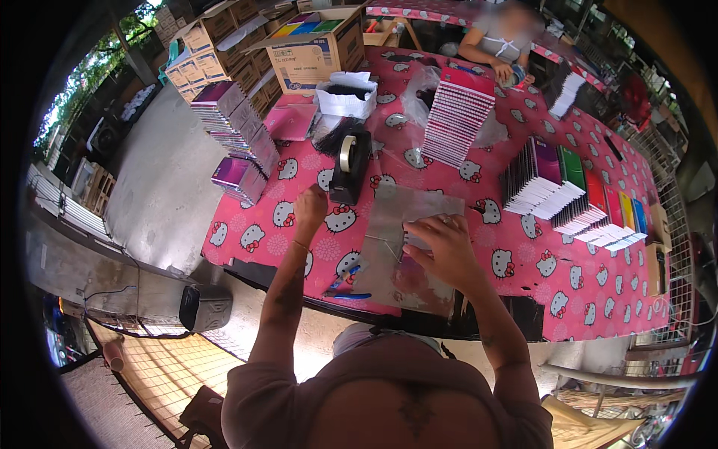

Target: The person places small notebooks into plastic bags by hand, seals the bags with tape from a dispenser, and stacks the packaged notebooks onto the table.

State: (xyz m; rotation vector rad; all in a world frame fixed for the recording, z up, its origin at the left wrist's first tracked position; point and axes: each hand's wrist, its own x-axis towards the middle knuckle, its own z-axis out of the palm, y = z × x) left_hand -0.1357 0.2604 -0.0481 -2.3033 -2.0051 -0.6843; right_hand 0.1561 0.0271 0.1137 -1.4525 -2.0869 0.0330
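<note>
My left hand [310,206] is closed just above the pink table cover, beside a black tape dispenser [350,168] with a pale roll in it. Whatever its fingers may hold is hidden. Over a worn, greyish mat [378,280], my right hand [443,241] curls its fingers and thumb around a small pale item [415,241], too covered to name. Thin whitish strips lie bent on the mat, left of that hand. Near the mat's left edge are small blue-handled tools [348,283].
Spiral notebooks form a tall stack [458,116] ahead, colourful rows [572,194] at right and purple piles [238,131] at left. An open carton [314,63] and a white box [346,97] stand farther back. Across the table, a person [502,45] handles something round.
</note>
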